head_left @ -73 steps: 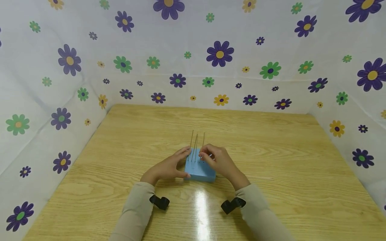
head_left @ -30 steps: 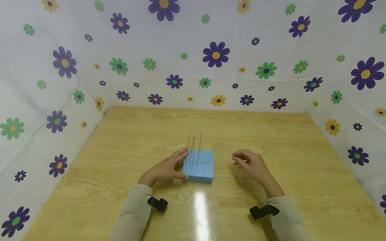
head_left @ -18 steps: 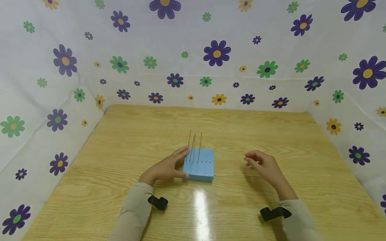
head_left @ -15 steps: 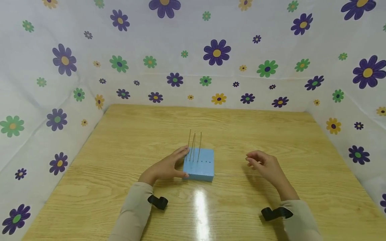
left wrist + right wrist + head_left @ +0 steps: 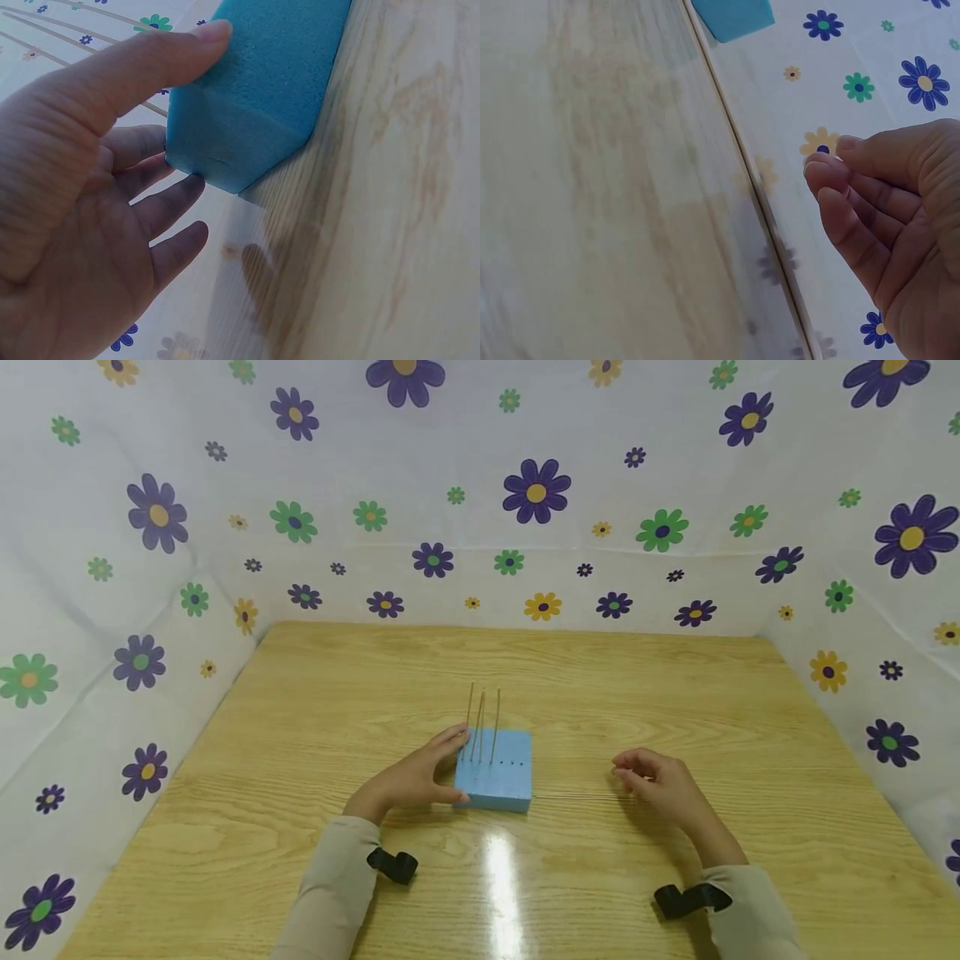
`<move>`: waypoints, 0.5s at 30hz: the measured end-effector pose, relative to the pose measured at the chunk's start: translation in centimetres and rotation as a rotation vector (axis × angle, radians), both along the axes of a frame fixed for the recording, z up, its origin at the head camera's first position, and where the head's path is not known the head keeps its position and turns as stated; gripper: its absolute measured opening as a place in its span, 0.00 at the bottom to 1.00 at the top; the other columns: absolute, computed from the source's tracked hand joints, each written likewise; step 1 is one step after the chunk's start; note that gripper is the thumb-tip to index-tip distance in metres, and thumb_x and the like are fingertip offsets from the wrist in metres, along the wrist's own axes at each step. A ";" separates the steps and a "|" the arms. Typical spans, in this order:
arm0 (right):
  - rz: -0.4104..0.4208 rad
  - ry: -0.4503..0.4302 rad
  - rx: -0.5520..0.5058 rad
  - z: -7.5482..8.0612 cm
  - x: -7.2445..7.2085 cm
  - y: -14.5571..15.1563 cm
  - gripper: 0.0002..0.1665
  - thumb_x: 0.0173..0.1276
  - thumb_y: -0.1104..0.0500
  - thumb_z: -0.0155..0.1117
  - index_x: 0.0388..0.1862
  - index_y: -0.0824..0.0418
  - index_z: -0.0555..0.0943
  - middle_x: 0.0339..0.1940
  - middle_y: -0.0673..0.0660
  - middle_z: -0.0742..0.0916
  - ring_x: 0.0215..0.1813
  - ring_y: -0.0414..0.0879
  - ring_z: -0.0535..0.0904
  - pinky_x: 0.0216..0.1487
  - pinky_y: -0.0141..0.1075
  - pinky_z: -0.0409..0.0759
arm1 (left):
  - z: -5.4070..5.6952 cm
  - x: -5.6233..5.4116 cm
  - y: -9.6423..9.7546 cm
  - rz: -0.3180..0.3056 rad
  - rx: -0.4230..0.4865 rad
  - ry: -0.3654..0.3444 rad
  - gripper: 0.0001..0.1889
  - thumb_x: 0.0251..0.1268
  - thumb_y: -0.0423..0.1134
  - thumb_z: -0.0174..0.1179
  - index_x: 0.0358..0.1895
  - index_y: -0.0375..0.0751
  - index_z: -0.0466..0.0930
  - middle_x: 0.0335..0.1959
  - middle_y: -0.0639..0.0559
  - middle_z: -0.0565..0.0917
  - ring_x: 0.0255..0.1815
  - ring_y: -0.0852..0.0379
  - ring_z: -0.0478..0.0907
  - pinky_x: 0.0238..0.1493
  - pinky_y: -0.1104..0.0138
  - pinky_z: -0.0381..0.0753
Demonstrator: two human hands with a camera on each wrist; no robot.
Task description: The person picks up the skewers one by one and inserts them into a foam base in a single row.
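A blue foam block (image 5: 498,783) sits on the table, with several thin sticks (image 5: 496,727) standing in a row of holes on its left half. Three dark holes show to their right. My left hand (image 5: 408,781) holds the block at its left side, thumb at the near corner, fingers at the far one; the left wrist view shows the thumb (image 5: 150,64) on the blue face. My right hand (image 5: 663,789) hovers right of the block, fingers loosely curled with nothing between them. Close by lie thin sticks (image 5: 577,797) on the table, partly hidden by that hand.
The wooden table (image 5: 360,685) is bounded at the back and sides by a white cloth (image 5: 420,468) with printed flowers. A black wrist camera (image 5: 393,865) sits on the left sleeve and another camera (image 5: 692,901) on the right.
My right hand has left a standing stick at the block, moved right, then lowered a little toward the lying sticks, its fingertips parting slightly. My left hand has stayed at the block.
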State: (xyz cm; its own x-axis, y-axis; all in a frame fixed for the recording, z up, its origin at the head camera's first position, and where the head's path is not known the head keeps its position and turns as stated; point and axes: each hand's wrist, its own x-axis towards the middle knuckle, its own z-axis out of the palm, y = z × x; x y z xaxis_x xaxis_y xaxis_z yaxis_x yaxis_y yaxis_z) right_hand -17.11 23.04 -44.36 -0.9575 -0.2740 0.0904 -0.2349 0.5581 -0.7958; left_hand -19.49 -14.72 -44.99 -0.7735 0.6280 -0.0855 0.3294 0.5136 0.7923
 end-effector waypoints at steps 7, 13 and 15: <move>0.065 -0.004 0.083 -1.0 -0.4 0.0 0.09 0.67 0.63 0.62 0.43 0.66 0.81 0.28 0.53 0.83 0.26 0.39 0.73 0.25 0.31 0.74 | -0.1 -0.1 0.0 -0.002 -0.002 -0.002 0.50 0.56 0.45 0.68 0.76 0.47 0.43 0.78 0.51 0.40 0.76 0.50 0.38 0.70 0.49 0.54; 0.120 0.020 0.113 -1.5 -0.4 -0.2 0.07 0.65 0.64 0.64 0.41 0.64 0.82 0.31 0.51 0.84 0.28 0.36 0.74 0.29 0.30 0.74 | -0.1 -0.1 0.0 -0.008 0.002 0.010 0.50 0.56 0.45 0.68 0.76 0.44 0.43 0.77 0.50 0.40 0.76 0.49 0.38 0.70 0.49 0.54; 0.141 0.009 0.104 -1.5 -0.4 -0.2 0.07 0.65 0.65 0.63 0.41 0.65 0.82 0.32 0.51 0.84 0.29 0.37 0.74 0.29 0.30 0.74 | -0.1 -0.1 0.0 -0.010 0.003 0.013 0.50 0.56 0.45 0.68 0.76 0.43 0.43 0.77 0.50 0.40 0.76 0.48 0.38 0.69 0.49 0.54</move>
State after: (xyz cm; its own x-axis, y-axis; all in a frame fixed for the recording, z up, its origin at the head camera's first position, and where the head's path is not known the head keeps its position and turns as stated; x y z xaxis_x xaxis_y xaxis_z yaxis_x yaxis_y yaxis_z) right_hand -17.56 22.83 -45.84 -0.9080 -0.4141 0.0627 -0.3236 0.5984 -0.7330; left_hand -19.62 -14.72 -45.09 -0.7679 0.6363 -0.0736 0.3447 0.5074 0.7897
